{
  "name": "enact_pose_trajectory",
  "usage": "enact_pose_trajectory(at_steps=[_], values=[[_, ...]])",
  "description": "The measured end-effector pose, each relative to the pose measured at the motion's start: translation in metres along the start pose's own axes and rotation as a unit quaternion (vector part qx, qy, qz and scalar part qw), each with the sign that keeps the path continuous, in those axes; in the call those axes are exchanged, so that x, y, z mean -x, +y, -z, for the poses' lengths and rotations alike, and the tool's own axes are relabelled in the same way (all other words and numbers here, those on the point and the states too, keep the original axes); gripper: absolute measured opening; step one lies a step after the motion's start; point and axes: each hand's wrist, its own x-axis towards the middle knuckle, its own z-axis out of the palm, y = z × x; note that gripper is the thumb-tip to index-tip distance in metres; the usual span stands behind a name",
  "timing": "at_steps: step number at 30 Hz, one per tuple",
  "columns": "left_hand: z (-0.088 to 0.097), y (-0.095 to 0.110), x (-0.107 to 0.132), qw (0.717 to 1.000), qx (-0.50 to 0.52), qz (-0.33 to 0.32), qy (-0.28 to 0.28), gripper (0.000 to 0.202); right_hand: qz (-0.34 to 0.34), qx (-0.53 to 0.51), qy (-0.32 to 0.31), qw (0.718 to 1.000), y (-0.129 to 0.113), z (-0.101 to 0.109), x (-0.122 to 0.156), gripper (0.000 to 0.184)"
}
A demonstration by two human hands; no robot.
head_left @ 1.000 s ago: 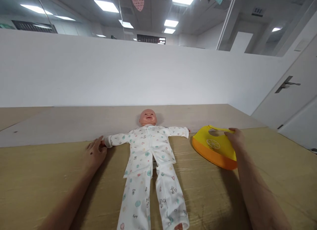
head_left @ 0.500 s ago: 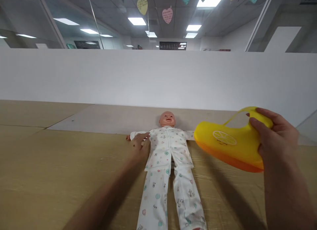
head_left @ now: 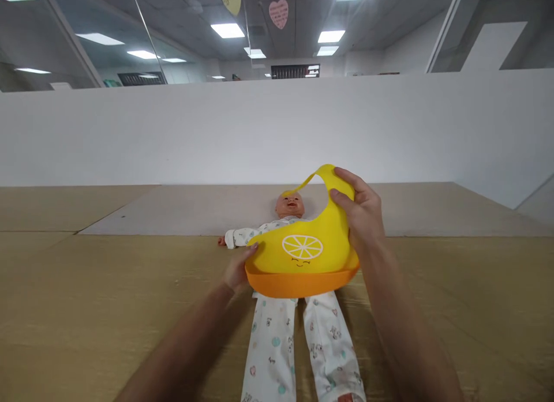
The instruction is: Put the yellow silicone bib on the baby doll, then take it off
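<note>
A yellow silicone baby bib point(head_left: 303, 252) with an orange catch pocket and a printed citrus slice hangs in the air above the chest of a baby doll point(head_left: 289, 206). My right hand point(head_left: 361, 209) is shut on the bib's upper part near the neck strap. My left hand point(head_left: 239, 269) grips the bib's left edge. The bib hides the doll's chest and belly. Its white patterned pyjamas point(head_left: 277, 344) show at the legs and one sleeve, and the doll's bald head shows above the strap.
The doll lies on its back on a tan wrapped tabletop point(head_left: 108, 286), with a pale board point(head_left: 173, 211) under its head. A white partition wall point(head_left: 130, 136) rises behind the table. Paper hearts point(head_left: 279, 12) hang from the ceiling beyond.
The bib has moved from the right to over the doll's chest, and it now faces me. My left hand has moved from the doll's arm onto the bib's edge.
</note>
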Motion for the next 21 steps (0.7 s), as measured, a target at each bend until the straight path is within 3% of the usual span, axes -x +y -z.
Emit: enact_pose_trajectory(at_steps=[3, 8, 16, 21], values=[[-0.005, 0.012, -0.001, 0.999, 0.026, 0.045, -0.013, 0.029, 0.043, 0.038, 0.001, 0.998, 0.017, 0.0, -0.008, 0.052], [-0.006, 0.019, -0.003, 0.999, 0.023, 0.006, -0.031, 0.035, 0.036, 0.03, -0.026, 0.999, 0.033, 0.002, -0.013, 0.062], [-0.014, 0.027, -0.006, 0.998, 0.058, -0.034, -0.011, 0.037, 0.049, 0.042, -0.099, 0.993, 0.048, 0.004, -0.021, 0.091], [-0.016, 0.036, -0.018, 0.998, 0.05, -0.04, -0.028, 0.041, 0.048, 0.039, -0.098, 0.993, 0.053, 0.005, -0.025, 0.095]])
